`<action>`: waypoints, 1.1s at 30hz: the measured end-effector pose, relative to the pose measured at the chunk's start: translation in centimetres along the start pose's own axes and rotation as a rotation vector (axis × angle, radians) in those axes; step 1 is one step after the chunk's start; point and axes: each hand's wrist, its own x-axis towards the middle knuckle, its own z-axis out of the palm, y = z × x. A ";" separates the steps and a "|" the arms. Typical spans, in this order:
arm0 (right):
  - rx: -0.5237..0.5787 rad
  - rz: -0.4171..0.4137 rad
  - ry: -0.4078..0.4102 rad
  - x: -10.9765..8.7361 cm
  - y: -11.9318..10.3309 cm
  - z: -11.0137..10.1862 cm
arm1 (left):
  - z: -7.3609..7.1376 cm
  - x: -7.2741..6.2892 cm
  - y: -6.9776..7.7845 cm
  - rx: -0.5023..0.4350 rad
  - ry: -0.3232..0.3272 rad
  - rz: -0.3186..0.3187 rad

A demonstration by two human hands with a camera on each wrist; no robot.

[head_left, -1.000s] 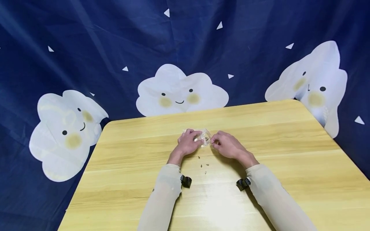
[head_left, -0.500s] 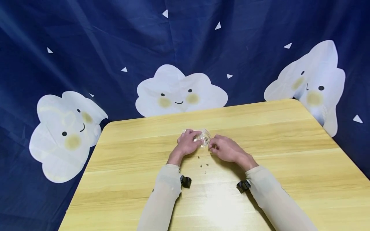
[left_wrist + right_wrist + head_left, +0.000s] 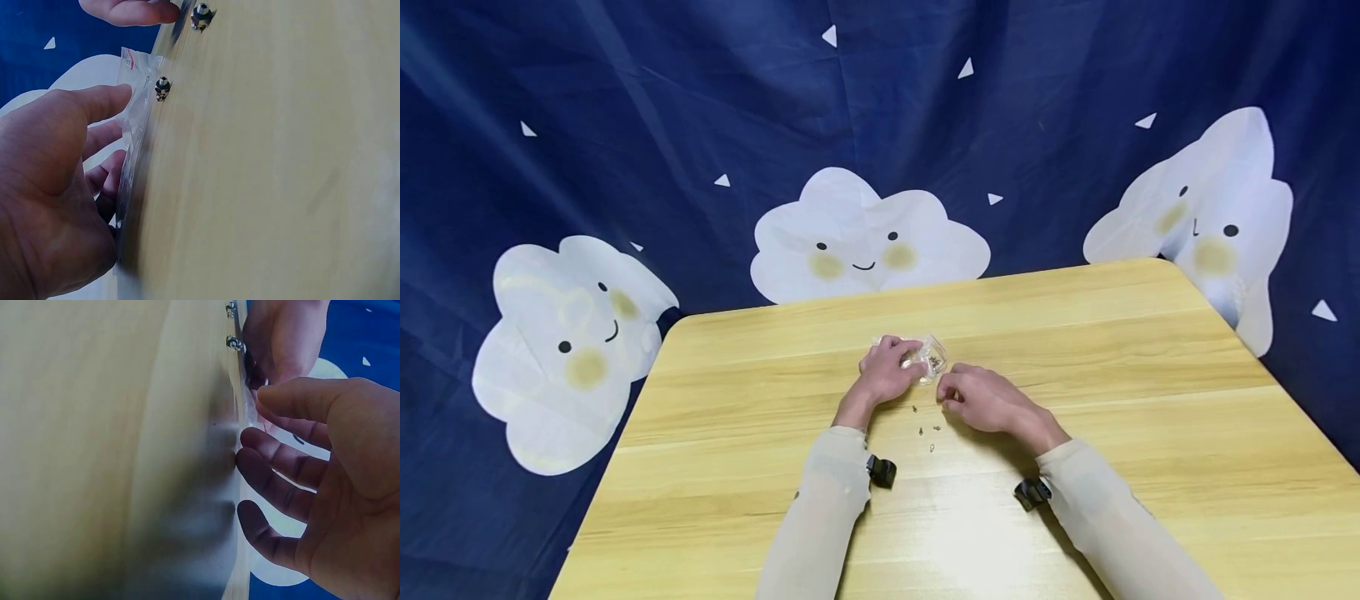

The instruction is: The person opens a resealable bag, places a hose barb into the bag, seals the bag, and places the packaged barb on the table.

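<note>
- I have the left hand [image 3: 891, 368] on a clear, crinkled plastic bag [image 3: 936, 352] lying flat on the table, well beyond the table's middle; the bag sticks out to the right from under the thumb.
- Its grip is a press rather than a clasp: in my left wrist view, the bent fingers and the thumb rest on the plastic without wrapping round it.
- Through the film I make out a little cluster of dark metal bits [image 3: 935, 364] inside the bag, and the left wrist view gives me a red mark near one edge.
- The right hand [image 3: 988, 398] sits low over the wood, just beside the bag, on its near right side. Thumb and index finger come together while the other fingers bend loosely; I cannot tell whether something small is pinched between them.
- Between my two forearms, on the near side of the bag, lie three small dark metal pieces [image 3: 921, 432], apart from one another, with a tiny pale loop-shaped piece [image 3: 932, 448] nearest to me.
- Under it all is a light yellow wood-grain table [image 3: 737, 467]; long beige sleeves [image 3: 820, 508] cover both arms, and a black wrist camera [image 3: 882, 472] shows at each cuff.
</note>
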 end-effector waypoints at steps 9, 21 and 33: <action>-0.017 -0.041 0.002 -0.4 -0.3 0.2 | 0.0 0.0 0.1 -0.003 0.002 -0.003; -0.096 -0.107 -0.033 -1.0 -0.8 0.7 | 0.0 0.0 0.1 0.010 -0.003 -0.010; -0.078 -0.159 0.028 -0.8 -1.1 0.9 | 0.0 0.2 0.0 0.014 -0.004 -0.009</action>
